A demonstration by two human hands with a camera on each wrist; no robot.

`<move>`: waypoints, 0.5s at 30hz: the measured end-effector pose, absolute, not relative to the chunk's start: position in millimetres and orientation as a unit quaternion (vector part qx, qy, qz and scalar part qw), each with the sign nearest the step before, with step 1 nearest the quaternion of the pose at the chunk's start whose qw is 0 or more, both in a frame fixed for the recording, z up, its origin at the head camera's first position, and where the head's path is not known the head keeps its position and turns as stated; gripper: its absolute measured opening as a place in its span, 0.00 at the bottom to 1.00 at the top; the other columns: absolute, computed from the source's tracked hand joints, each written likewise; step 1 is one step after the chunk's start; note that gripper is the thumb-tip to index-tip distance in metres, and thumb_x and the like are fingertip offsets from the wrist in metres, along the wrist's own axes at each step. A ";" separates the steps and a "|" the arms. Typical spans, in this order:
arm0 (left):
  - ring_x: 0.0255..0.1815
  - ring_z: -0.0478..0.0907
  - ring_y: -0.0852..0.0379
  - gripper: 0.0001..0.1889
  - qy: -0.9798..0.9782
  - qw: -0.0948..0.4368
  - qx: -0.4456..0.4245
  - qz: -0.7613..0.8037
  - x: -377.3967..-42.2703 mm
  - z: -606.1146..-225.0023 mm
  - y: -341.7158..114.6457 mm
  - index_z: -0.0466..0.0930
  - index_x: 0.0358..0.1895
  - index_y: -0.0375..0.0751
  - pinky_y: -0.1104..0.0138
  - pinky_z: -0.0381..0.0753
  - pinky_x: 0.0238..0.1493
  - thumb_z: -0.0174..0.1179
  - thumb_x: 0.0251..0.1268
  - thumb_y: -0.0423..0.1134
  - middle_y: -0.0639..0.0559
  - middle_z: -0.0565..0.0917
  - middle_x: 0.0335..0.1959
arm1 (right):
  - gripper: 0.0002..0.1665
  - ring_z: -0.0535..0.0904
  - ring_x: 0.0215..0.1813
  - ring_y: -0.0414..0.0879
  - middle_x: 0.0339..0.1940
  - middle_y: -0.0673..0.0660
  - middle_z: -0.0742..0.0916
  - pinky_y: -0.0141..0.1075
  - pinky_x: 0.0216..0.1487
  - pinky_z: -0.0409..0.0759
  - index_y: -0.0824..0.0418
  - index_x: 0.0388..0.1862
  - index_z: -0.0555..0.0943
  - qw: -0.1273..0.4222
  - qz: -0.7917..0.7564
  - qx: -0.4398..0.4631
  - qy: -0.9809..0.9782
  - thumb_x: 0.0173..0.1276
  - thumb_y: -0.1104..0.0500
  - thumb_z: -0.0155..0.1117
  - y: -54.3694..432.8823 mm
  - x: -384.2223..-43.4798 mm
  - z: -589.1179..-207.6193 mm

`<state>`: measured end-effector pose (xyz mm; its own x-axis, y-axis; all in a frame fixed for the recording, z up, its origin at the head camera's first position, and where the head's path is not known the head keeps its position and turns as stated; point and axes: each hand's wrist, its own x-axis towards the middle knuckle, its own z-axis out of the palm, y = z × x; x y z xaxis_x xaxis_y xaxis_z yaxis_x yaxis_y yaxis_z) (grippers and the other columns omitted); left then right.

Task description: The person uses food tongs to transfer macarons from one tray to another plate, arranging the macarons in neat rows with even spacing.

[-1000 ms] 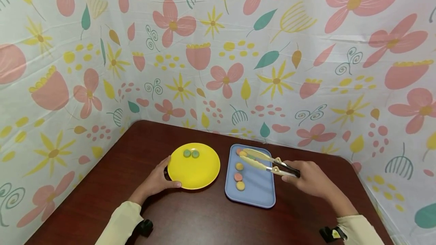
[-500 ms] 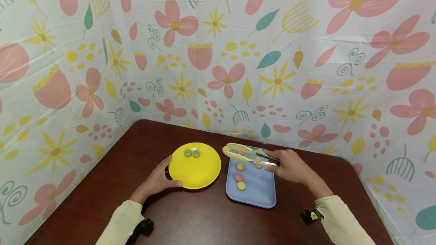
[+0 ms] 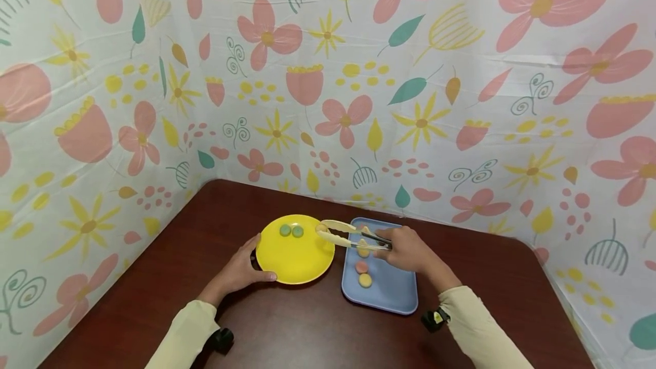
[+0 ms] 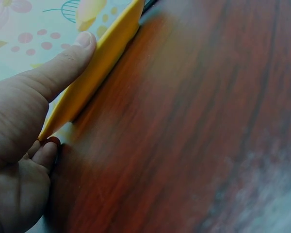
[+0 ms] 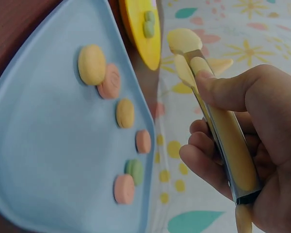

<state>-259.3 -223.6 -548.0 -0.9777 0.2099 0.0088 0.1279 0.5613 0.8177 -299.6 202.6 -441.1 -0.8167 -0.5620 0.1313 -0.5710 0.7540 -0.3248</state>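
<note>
My left hand [image 3: 238, 266] grips the left rim of a round yellow plate [image 3: 294, 263], thumb along the edge and fingers curled at its underside in the left wrist view. Two green macarons [image 3: 285, 230] lie towards the plate's back. In my right hand [image 3: 410, 248] is a pair of tongs [image 5: 228, 141] with cream tips. The tips hold a yellow macaron [image 3: 321, 229] over the plate's right edge. Beneath the tongs' handle end lies a blue tray [image 3: 381, 295], where yellow macarons [image 5: 91, 65], pink macarons [image 5: 110, 81] and a green macaron [image 5: 134, 171] sit.
Plate and tray stand side by side on a dark brown table [image 3: 287, 323], a narrow gap between them. A flower-printed cloth [image 3: 348, 73] hangs behind the table and along its left side.
My right hand has carried the tongs leftward from above the tray to the plate's right edge, with the yellow macaron in their tips. The left hand stays at the plate's rim.
</note>
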 end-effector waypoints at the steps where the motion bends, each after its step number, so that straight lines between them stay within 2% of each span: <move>1: 0.82 0.46 0.34 0.67 0.881 0.046 0.097 0.460 -259.6 -547.9 -223.1 0.43 0.84 0.39 0.36 0.57 0.73 0.79 0.48 0.59 0.37 0.49 0.83 | 0.31 0.78 0.31 0.38 0.47 0.59 0.91 0.37 0.35 0.74 0.68 0.62 0.83 0.018 0.178 0.304 -0.936 0.65 0.52 0.75 201.1 -300.6 -443.5; 2: 0.82 0.46 0.33 0.67 0.881 0.047 0.098 0.461 -259.8 -547.8 -222.6 0.43 0.84 0.39 0.36 0.58 0.73 0.79 0.48 0.59 0.37 0.49 0.83 | 0.31 0.77 0.30 0.38 0.44 0.58 0.91 0.37 0.35 0.74 0.67 0.63 0.83 0.022 0.177 0.306 -0.935 0.65 0.52 0.75 199.6 -301.4 -446.1; 4: 0.82 0.46 0.34 0.67 0.879 0.050 0.098 0.463 -260.1 -548.2 -221.5 0.43 0.84 0.39 0.36 0.58 0.73 0.79 0.48 0.59 0.37 0.48 0.83 | 0.33 0.74 0.26 0.37 0.32 0.54 0.90 0.36 0.32 0.72 0.66 0.64 0.82 0.027 0.178 0.303 -0.936 0.65 0.52 0.76 195.7 -302.5 -450.1; 6: 0.82 0.46 0.34 0.67 0.879 0.051 0.096 0.465 -260.2 -549.0 -221.1 0.43 0.84 0.39 0.37 0.58 0.73 0.79 0.48 0.59 0.37 0.49 0.83 | 0.34 0.67 0.21 0.37 0.20 0.48 0.83 0.34 0.28 0.68 0.66 0.66 0.81 0.029 0.173 0.302 -0.937 0.65 0.51 0.76 191.4 -303.0 -453.3; 8: 0.82 0.46 0.34 0.67 0.879 0.052 0.092 0.465 -259.7 -549.2 -221.4 0.43 0.84 0.39 0.37 0.58 0.73 0.80 0.48 0.59 0.37 0.49 0.83 | 0.35 0.63 0.20 0.37 0.16 0.46 0.78 0.33 0.27 0.65 0.65 0.67 0.80 0.032 0.168 0.299 -0.939 0.65 0.51 0.76 186.7 -303.6 -455.9; 10: 0.82 0.47 0.33 0.67 0.880 0.049 0.091 0.464 -259.9 -549.4 -222.3 0.44 0.84 0.39 0.37 0.59 0.73 0.80 0.48 0.59 0.37 0.49 0.83 | 0.35 0.65 0.20 0.38 0.16 0.45 0.77 0.34 0.27 0.66 0.65 0.66 0.80 0.034 0.162 0.299 -0.940 0.64 0.50 0.76 182.3 -303.5 -457.0; 15: 0.82 0.49 0.34 0.67 0.879 0.042 0.098 0.465 -260.2 -548.4 -224.3 0.45 0.84 0.39 0.37 0.59 0.73 0.80 0.47 0.59 0.37 0.50 0.83 | 0.32 0.77 0.26 0.41 0.28 0.52 0.88 0.40 0.32 0.74 0.65 0.64 0.82 0.045 0.149 0.303 -0.940 0.64 0.53 0.76 173.9 -304.5 -459.8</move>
